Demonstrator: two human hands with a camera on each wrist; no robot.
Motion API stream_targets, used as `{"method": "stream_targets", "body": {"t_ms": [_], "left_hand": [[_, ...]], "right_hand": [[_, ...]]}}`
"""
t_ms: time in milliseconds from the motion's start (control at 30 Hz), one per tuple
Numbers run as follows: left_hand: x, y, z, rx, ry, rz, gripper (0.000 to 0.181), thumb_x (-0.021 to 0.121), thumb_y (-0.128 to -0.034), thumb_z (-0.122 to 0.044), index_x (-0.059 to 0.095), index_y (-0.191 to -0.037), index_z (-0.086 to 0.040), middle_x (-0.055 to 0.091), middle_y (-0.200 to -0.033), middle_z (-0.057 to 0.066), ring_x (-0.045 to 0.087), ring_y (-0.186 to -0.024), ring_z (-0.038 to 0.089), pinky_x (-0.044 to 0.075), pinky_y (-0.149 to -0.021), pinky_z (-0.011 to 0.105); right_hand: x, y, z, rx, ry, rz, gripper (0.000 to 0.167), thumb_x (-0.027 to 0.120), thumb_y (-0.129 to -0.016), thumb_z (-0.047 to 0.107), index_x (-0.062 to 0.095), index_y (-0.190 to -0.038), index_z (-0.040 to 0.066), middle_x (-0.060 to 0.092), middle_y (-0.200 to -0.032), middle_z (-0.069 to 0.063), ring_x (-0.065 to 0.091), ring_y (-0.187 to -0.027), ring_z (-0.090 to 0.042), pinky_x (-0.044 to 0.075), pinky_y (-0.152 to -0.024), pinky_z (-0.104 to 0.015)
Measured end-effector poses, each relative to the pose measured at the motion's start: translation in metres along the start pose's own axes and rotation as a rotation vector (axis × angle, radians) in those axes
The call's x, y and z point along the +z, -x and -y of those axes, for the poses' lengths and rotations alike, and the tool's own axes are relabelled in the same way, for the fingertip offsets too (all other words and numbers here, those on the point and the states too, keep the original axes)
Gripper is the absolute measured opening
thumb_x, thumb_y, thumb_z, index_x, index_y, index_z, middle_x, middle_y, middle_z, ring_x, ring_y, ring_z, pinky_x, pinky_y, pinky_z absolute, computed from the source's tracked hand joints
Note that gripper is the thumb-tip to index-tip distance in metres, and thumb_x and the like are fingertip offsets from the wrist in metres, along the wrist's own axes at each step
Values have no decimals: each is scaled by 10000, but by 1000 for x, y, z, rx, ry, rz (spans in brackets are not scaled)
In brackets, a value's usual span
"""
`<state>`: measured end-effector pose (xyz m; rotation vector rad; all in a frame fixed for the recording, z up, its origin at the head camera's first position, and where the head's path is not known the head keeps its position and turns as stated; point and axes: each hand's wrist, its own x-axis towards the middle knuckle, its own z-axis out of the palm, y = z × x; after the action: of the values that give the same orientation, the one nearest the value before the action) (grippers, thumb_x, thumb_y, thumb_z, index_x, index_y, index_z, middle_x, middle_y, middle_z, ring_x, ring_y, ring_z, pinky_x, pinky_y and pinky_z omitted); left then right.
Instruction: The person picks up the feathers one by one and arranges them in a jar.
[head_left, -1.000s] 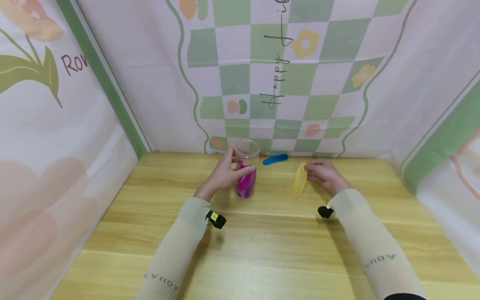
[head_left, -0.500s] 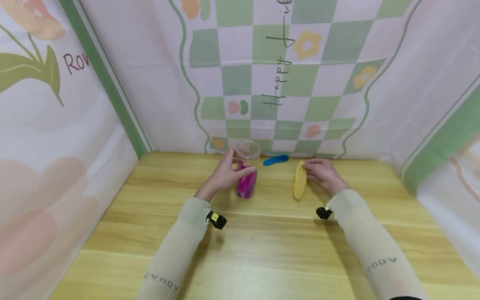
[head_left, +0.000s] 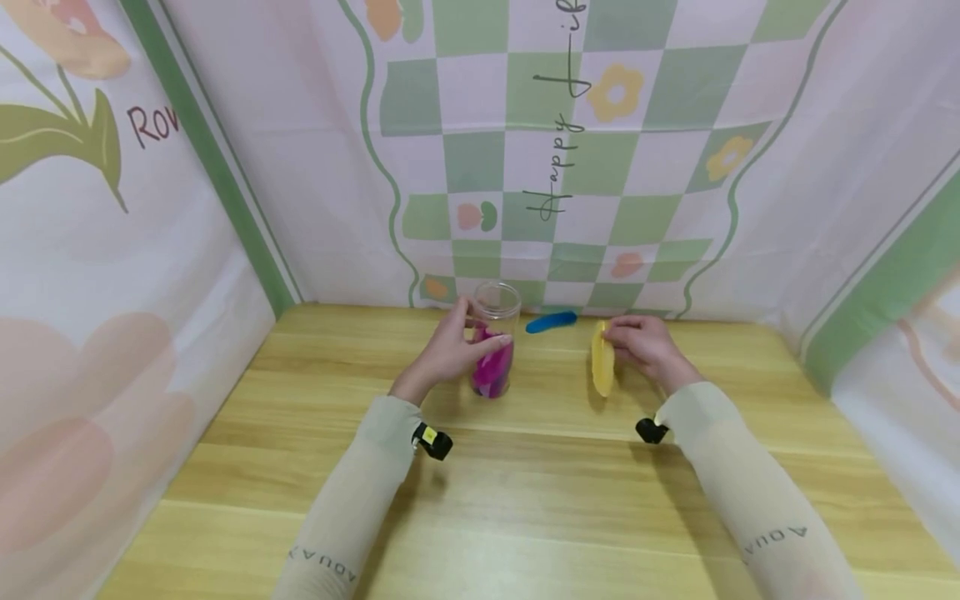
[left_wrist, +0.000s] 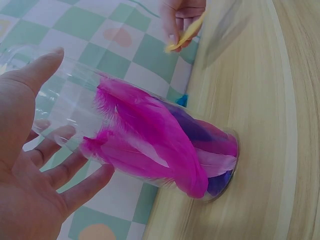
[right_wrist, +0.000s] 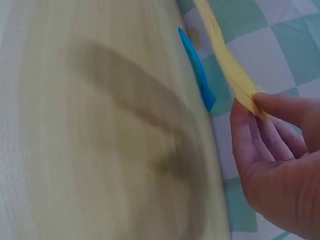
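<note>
My left hand grips a clear open-topped jar standing upright on the table, thumb on one side and fingers on the other. Inside the jar are magenta feathers, with purple and blue ones lower down, clearest in the left wrist view. Off to the right, my right hand pinches a yellow feather by one end between thumb and fingertips. The feather hangs above the table, apart from the jar. A blue feather lies on the table between the jar and the yellow feather, near the back edge.
The wooden table meets a hanging checkered cloth right behind the jar and blue feather. More printed cloth closes off the left side, and the right side likewise.
The yellow feather has turned in my right hand and now shows a narrower side. My left hand and the jar have stayed in place.
</note>
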<state>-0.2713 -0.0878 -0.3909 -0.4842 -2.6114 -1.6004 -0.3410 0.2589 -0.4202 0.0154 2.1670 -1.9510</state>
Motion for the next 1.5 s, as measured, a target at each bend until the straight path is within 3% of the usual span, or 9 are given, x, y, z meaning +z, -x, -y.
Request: {"method": "stream_targets", "body": {"t_ms": [333,633,1067,1500], "left_hand": [[0,0,1,7,-1,0,513,771,-915,-442,445,-1203,-170,580,-1214,13,557,-1264,252,545,-976,439],[1,1,1,3,-10,-1,528,771,-909,-464,446,-1206,-171,587,-1214,14,564,-1263,257,545,-978,446],[-1,0,0,4,3,2,534,775,-905,-465,437,-1196,-172,588,-1204,11,561,-1263,254,557,-958,447],[0,1,0,-7,1,4,531,771,-908,-469,439,-1195,-168,581,-1222,23,557,-1272,258,559,-954,443]], "right_hand": [[5,7,14,-21,97,8,492,604,-1018,49,431,-1440,-137,633,-1083,-23,677,-871,-50,583,-858,-243],[14,16,31,-40,48,42,489,622,-1005,24,416,-1425,-122,695,-1004,47,690,-899,-72,583,-850,-229],[25,26,54,-130,60,51,432,619,-999,-5,441,-1371,-131,701,-995,43,699,-914,-87,585,-873,-252],[32,33,70,-197,27,39,374,651,-976,-23,494,-1302,-118,714,-968,27,718,-871,-109,600,-816,-257]]}}
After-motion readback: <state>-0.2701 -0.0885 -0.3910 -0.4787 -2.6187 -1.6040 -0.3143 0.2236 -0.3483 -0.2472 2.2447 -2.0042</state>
